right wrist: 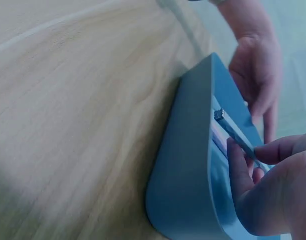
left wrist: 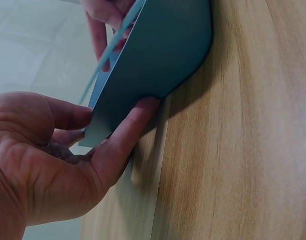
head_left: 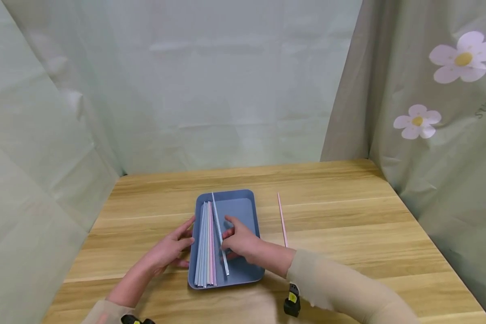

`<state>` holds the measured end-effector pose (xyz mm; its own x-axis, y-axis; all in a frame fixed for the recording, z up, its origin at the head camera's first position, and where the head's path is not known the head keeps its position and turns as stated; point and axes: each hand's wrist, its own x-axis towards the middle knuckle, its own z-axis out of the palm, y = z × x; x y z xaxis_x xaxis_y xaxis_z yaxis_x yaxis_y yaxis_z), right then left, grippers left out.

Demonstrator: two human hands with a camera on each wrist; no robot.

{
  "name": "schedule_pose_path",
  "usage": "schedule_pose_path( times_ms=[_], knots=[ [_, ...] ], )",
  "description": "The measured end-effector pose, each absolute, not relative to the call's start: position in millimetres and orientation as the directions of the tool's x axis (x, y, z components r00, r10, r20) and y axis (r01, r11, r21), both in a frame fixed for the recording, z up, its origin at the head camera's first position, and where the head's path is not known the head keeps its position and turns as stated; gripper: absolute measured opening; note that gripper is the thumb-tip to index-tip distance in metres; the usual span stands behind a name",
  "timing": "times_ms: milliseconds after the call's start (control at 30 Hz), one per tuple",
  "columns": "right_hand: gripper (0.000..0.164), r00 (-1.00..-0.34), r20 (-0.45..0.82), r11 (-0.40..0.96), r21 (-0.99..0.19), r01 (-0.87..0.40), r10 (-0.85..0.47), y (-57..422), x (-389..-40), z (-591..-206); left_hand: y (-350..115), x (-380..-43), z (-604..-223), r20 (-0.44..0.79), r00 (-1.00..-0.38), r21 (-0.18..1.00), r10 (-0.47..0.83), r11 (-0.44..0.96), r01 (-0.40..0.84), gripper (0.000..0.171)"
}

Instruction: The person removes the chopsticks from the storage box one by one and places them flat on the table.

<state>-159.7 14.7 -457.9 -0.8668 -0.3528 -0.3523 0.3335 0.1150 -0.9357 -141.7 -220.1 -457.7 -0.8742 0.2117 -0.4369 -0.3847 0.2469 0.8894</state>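
A blue tray [head_left: 236, 283] sits on the wooden table, with several slim blue and pink chopsticks [head_left: 205, 245] lying side by side along its left part. My right hand [head_left: 240, 240] is over the tray and pinches one blue chopstick [head_left: 217, 220] between thumb and fingers. That chopstick slants to the right of the row, its square end [right wrist: 220, 114] showing in the right wrist view. Against the tray's left side rests my left hand [head_left: 172, 247], fingers spread. In the left wrist view one finger [left wrist: 130, 127] lies along the tray's outer wall [left wrist: 165, 47].
A single pink chopstick [head_left: 282, 218] lies on the table [head_left: 340, 225] right of the tray, its near end hidden by my right forearm. Pale sheeting [head_left: 227, 90] hangs behind the table, and a flowered curtain [head_left: 433, 180] along the right side.
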Motion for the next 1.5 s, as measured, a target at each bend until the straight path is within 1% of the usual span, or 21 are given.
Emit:
schedule_pose_path(
  times_ms=[267,400,567,867,1033,1200,1333,1500],
  knots=[
    [0.087,-0.884,-0.299,0.032,-0.951,0.308,-0.359,39,-165,-450,-219,-141,-459,-0.433,-0.876,0.891,0.211,0.247,-0.381,0.068],
    [0.088,-0.889,-0.275,-0.005,-0.955,0.298,-0.366,51,-166,-445,-218,-140,-460,-0.437,-0.875,0.889,0.208,0.247,-0.385,0.068],
    [0.088,-0.898,-0.262,-0.010,-0.959,0.284,-0.354,71,-169,-440,-218,-140,-461,-0.438,-0.874,0.890,0.211,0.237,-0.389,0.068],
    [0.089,-0.928,-0.255,-0.015,-0.963,0.269,-0.273,113,-178,-435,-220,-142,-463,-0.434,-0.875,0.892,0.214,0.242,-0.382,0.068],
    [0.086,-0.936,-0.262,0.019,-0.964,0.265,-0.234,140,-180,-435,-220,-143,-463,-0.423,-0.877,0.898,0.228,0.234,-0.372,0.068],
    [0.083,-0.930,-0.284,0.065,-0.959,0.277,-0.234,164,-181,-438,-222,-143,-463,-0.419,-0.877,0.901,0.237,0.228,-0.369,0.069],
    [0.083,-0.920,-0.310,0.098,-0.950,0.295,-0.238,179,-180,-444,-222,-143,-464,-0.414,-0.878,0.904,0.243,0.221,-0.365,0.068],
    [0.084,-0.918,-0.336,0.160,-0.938,0.307,-0.209,192,-176,-451,-222,-143,-464,-0.413,-0.878,0.905,0.241,0.221,-0.364,0.068]
  ],
)
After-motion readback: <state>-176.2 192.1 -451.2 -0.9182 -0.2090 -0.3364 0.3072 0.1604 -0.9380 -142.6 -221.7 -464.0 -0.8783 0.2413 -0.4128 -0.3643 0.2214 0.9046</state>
